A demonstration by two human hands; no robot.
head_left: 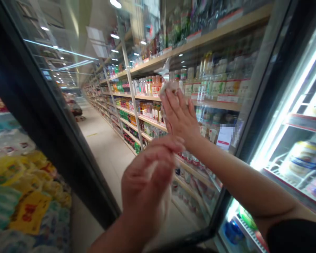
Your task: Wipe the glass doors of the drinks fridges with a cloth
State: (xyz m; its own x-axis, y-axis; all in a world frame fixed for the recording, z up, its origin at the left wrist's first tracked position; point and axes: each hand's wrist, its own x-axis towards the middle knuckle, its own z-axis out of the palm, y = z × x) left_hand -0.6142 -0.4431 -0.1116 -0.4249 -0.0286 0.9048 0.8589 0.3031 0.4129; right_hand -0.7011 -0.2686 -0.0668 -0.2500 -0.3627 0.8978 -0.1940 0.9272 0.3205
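– Against the pane of a black-framed glass door (52, 130), doing what with the right hand (181, 117)?

– Holding it flat, fingers wide and a little spread, over a whitish cloth (168, 87)

– Placed exactly where, that cloth?

– Between the fingers and the pane, well up the door, bunched around the fingertips

– And with the left hand (150, 172)?

– Held up in the foreground, nearer the camera and lower than the right; fingers curled over towards the thumb, leaving only a narrow gap. Too blurred to tell whether gripping anything

– Visible in the glass?

– Rows of bottles (230, 84) on long shelves (213, 37), seen through or reflected, hard to say which; also a pale floor (94, 140), stretching away along the left

– Past the frame, to the right?

– A brightly lit cooler (292, 191) with packaged drinks (302, 158), and a black sleeve (297, 235) in the lower corner

– And low on the left?

– Packs in yellow and green plastic (5, 196), piled outside the door frame, with an orange-yellow sign (30, 212) tilted against them
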